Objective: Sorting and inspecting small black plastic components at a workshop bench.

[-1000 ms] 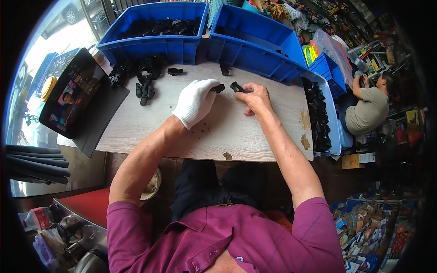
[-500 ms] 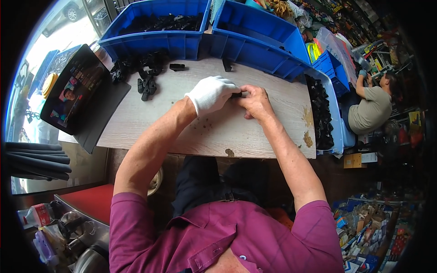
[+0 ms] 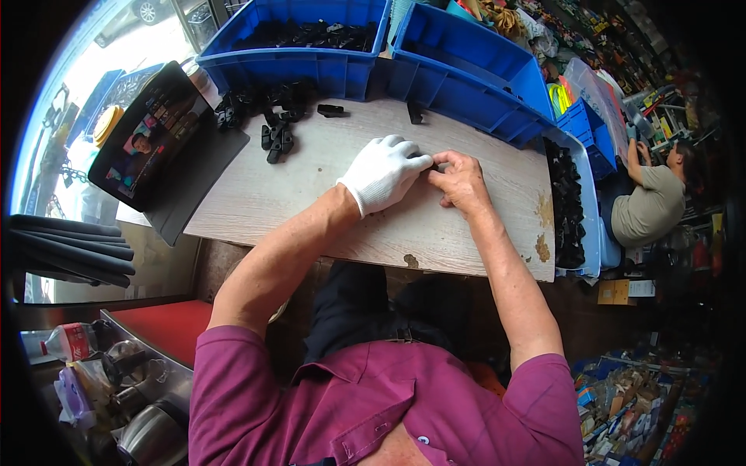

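Observation:
Over the middle of the table, my left hand (image 3: 388,172) in a white knitted glove and my bare right hand (image 3: 461,181) meet at the fingertips. Pinched between them is a small black part (image 3: 435,168), mostly hidden by the fingers. Beyond my hands, one black plastic piece (image 3: 332,111) lies flat and another black piece (image 3: 416,114) rests near a bin. A small group of black pieces (image 3: 277,141) sits farther left, in front of a larger dark pile (image 3: 286,101).
Two blue bins (image 3: 299,74) (image 3: 474,89) line the table's far edge; the left one contains black parts. A tablet (image 3: 148,144) stands at the left. Along the right side is a pale blue crate (image 3: 589,233) of black pieces. A co-worker (image 3: 651,198) sits farther right.
The whole view has shifted, so the table and bins appear farther right. My hands stay together around the small black part, which shows less now.

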`<state>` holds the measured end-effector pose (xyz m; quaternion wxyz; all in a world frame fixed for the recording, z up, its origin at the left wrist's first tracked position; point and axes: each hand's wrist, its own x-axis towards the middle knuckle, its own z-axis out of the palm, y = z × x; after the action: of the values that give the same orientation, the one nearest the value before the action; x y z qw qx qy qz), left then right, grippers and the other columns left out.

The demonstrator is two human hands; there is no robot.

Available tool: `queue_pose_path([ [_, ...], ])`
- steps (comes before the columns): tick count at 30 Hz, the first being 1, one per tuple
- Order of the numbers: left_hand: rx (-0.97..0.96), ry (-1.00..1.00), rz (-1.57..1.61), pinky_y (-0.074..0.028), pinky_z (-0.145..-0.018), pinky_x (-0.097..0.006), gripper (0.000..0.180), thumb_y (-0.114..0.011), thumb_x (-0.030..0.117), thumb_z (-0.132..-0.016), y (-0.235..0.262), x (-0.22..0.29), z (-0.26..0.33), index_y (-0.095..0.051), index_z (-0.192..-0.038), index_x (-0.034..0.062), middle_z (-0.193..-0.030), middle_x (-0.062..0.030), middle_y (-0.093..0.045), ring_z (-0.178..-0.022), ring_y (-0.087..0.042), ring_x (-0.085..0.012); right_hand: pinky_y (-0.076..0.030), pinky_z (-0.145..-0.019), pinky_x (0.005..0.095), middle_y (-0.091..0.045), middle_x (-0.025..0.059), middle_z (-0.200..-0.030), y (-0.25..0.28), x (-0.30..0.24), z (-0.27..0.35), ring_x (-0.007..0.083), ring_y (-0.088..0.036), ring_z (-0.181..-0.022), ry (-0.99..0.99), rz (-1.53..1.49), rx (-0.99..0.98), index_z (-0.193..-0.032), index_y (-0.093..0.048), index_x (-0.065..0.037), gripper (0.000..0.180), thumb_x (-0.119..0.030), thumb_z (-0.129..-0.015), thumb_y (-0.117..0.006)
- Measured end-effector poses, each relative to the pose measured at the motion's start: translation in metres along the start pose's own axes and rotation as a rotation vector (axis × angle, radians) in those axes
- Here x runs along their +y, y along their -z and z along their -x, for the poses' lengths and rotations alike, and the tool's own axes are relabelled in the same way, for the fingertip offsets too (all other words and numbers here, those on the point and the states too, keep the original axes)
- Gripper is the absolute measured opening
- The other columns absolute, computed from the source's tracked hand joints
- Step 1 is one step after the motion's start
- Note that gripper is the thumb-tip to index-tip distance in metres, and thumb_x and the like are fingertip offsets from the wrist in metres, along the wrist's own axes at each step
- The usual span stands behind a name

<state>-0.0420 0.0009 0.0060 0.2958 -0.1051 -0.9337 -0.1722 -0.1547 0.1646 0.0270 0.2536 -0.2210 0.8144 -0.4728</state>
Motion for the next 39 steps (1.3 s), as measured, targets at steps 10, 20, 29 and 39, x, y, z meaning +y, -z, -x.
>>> queue_pose_path([
  [10,0.108,0.551,-0.586,-0.059,-0.072,-0.048,0.026,-0.066,0.030,-0.094,0.031,-0.079,0.014,-0.071,-0.111,0.0115,-0.106,-0.0141,-0.070,-0.092,-0.068,-0.0367,-0.057,-0.046,0.0310,-0.062,0.0036,-0.066,0.020,0.010,0.024,0.0098,-0.055,-0.045,-0.084,-0.378,0.042,-0.114,-0.060,0.007,0.044,-0.016,-0.083,-0.082],
  [20,0.032,0.201,-0.394,-0.054,-0.089,-0.047,0.040,-0.058,-0.001,-0.085,0.021,-0.065,0.027,-0.067,-0.123,0.0071,-0.118,-0.0141,-0.070,-0.104,-0.064,-0.0374,-0.063,-0.051,0.0424,-0.049,0.0000,-0.053,0.140,0.060,0.032,0.0158,-0.056,-0.043,-0.154,-0.566,0.527,-0.102,-0.065,-0.006,0.026,-0.017,-0.085,-0.082],
  [29,-0.100,0.261,-0.423,-0.058,-0.079,-0.044,0.038,-0.059,-0.002,-0.085,0.030,-0.045,0.028,-0.067,-0.119,0.0129,-0.108,-0.0149,-0.070,-0.096,-0.066,-0.0374,-0.064,-0.059,0.0495,-0.051,0.0028,-0.060,0.184,0.077,0.018,0.0212,-0.061,-0.054,-0.114,-0.568,0.903,-0.107,-0.071,-0.009,0.025,-0.022,-0.087,-0.080],
  [39,-0.037,0.304,-0.251,-0.059,-0.086,-0.048,0.031,-0.058,0.000,-0.084,0.030,-0.031,0.018,-0.073,-0.111,0.0079,-0.132,-0.0284,-0.061,-0.101,-0.068,-0.0444,-0.062,-0.056,0.0344,-0.053,-0.0015,-0.054,0.079,0.031,0.000,0.0115,-0.059,-0.046,-0.100,-0.407,0.292,-0.112,-0.067,-0.001,0.034,-0.017,-0.085,-0.081],
])
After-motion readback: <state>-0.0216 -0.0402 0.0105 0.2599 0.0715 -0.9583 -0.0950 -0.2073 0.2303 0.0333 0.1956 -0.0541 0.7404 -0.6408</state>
